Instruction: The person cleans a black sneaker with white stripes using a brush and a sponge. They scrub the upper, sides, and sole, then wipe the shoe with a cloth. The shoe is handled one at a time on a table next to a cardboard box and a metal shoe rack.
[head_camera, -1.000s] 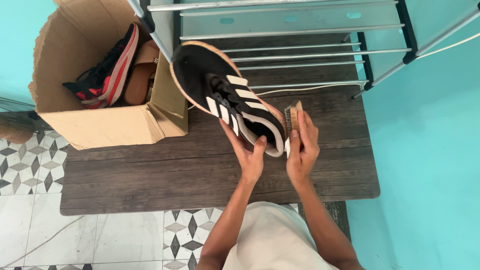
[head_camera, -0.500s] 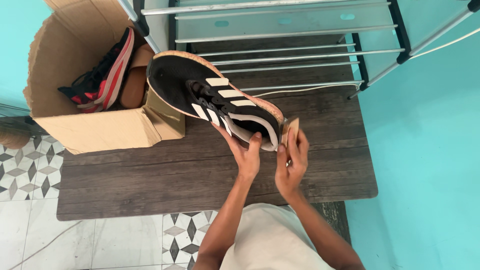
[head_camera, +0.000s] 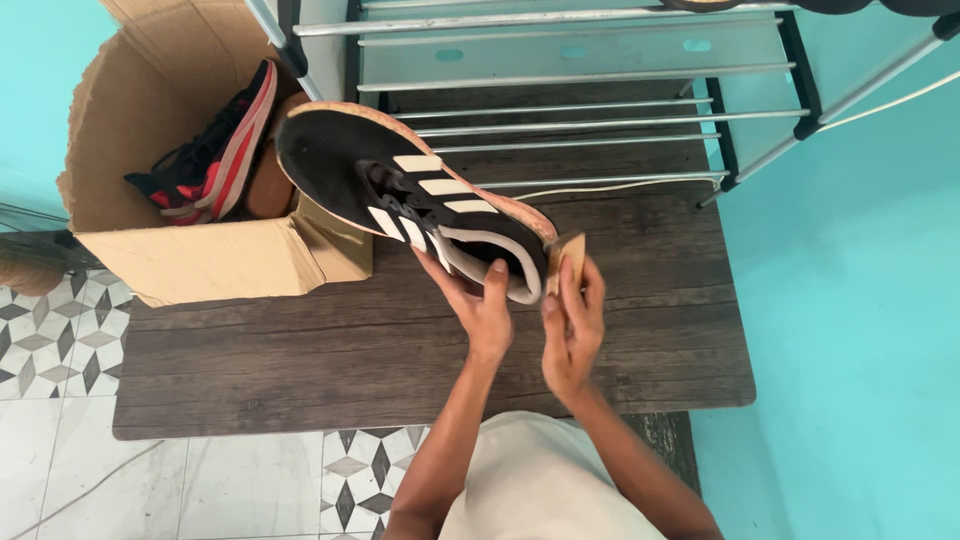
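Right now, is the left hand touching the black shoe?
Touching. The head view shows the left hand under the black shoe's heel end, its thumb pressed over the white collar, with no gap between them.

- Two bare forearms come up from the bottom edge of the view, with no sleeves, cuffs or gloves on them.
- The left hand (head_camera: 487, 318) is bare: no ring, no watch, no band at the wrist.
- The right hand (head_camera: 573, 335) is likewise bare, wrist uncovered.
- Fingers (head_camera: 497, 272) are slim, with short, plain nails.
- An off-white garment (head_camera: 540, 480) of smooth, plain cloth without print covers the body at the lower edge.
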